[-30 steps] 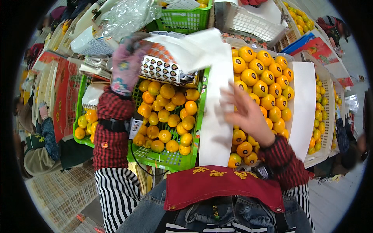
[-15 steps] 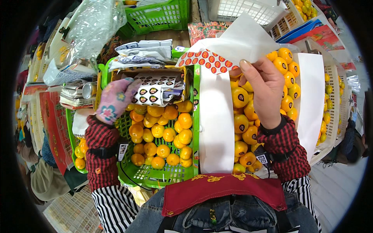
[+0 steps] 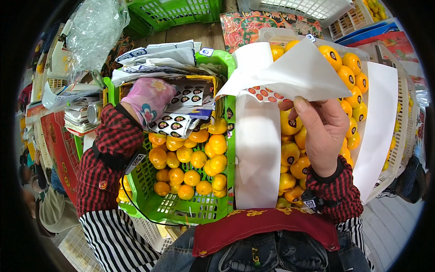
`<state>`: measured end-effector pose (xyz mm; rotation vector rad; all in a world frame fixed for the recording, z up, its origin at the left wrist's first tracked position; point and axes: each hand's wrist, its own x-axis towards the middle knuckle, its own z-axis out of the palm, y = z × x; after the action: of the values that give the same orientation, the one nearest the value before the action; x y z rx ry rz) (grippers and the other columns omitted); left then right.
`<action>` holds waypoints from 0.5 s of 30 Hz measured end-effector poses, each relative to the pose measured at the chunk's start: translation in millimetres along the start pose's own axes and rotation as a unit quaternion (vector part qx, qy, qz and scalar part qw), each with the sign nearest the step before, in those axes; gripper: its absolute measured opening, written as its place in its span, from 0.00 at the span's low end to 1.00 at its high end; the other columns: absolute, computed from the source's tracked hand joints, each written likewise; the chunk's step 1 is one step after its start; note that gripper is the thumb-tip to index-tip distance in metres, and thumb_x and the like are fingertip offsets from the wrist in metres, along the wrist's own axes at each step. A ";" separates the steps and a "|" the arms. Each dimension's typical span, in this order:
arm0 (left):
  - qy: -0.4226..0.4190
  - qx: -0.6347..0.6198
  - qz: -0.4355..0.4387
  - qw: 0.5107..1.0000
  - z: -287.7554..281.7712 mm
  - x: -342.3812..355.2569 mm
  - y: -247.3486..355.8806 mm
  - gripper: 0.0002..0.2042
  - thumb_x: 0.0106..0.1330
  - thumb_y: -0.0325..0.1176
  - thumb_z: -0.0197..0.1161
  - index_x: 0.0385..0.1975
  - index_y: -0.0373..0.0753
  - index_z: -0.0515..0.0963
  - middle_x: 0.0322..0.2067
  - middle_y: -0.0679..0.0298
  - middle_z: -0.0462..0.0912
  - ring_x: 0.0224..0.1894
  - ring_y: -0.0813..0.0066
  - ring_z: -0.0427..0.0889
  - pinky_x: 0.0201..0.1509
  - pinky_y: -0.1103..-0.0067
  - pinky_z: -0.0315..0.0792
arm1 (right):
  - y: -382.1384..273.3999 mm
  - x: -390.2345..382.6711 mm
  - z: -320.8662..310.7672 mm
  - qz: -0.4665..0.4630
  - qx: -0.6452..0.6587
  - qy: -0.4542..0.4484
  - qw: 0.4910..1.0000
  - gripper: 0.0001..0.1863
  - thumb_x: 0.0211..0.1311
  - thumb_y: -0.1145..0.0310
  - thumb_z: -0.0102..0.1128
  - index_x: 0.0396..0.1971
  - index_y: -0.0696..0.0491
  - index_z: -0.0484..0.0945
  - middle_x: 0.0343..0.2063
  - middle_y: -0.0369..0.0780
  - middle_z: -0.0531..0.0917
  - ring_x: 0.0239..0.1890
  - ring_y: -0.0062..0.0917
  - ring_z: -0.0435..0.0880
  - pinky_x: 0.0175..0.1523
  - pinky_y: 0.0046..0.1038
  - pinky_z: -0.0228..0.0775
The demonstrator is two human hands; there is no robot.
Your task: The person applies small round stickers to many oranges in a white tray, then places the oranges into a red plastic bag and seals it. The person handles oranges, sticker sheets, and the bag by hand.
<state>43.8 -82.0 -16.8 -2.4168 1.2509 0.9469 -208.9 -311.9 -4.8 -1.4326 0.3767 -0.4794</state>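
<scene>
My right hand (image 3: 324,131), bare, pinches a sticker sheet (image 3: 312,75) between thumb and fingers. The sheet is folded over, its pale back up, and rows of red round stickers show along its lower edge. It hangs over a crate of oranges with dark oval stickers on them. My left hand (image 3: 149,102), in a pink flowered glove, reaches into a cardboard box (image 3: 212,86) of sticker sheets; its fingers are mostly hidden there. Beside it lie white sheets with dark stickers (image 3: 174,122). Below, loose oranges (image 3: 191,178) without visible stickers sit in a green crate (image 3: 181,211).
White paper liners (image 3: 258,158) drape both sides of the orange crate. Folded papers (image 3: 158,56) lean behind the cardboard box. Clear plastic wrap (image 3: 95,36) and stacked papers (image 3: 81,119) lie at left. More crates stand around, including a green one (image 3: 174,13) at the back.
My left hand has gone deeper into the cardboard box, its fingers now less visible. My right hand still holds the sheet, which has swung and folded lower, covering more of its red stickers.
</scene>
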 end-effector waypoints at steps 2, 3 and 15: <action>0.001 -0.026 0.011 1.000 10.1 3.9 -5.6 0.27 0.66 0.54 0.67 0.56 0.39 0.80 0.51 0.47 0.84 0.58 0.47 0.80 0.64 0.61 0.72 | 2.8 -0.1 -2.1 -0.001 0.006 -0.004 1.000 0.11 0.72 0.77 0.59 0.51 0.62 0.79 0.44 0.43 0.87 0.43 0.26 0.88 0.47 0.26 0.77; 0.023 -0.038 0.029 0.999 16.4 6.3 -9.6 0.28 0.66 0.55 0.67 0.57 0.39 0.80 0.52 0.46 0.84 0.59 0.47 0.80 0.65 0.61 0.72 | 3.9 0.2 -3.0 -0.001 0.023 -0.010 1.000 0.12 0.71 0.78 0.60 0.52 0.64 0.78 0.45 0.43 0.86 0.45 0.26 0.87 0.51 0.29 0.79; 0.041 -0.091 -0.031 0.994 42.4 15.4 -31.0 0.26 0.68 0.58 0.64 0.50 0.40 0.85 0.49 0.51 0.86 0.54 0.52 0.84 0.63 0.65 0.74 | 8.9 1.6 -5.7 -0.006 0.025 0.007 1.000 0.13 0.72 0.77 0.60 0.53 0.63 0.78 0.45 0.43 0.86 0.44 0.27 0.87 0.50 0.28 0.79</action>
<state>56.8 -52.2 -60.9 -2.6433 1.1536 0.9936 -209.7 -316.9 -14.1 -1.3855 0.3647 -0.5059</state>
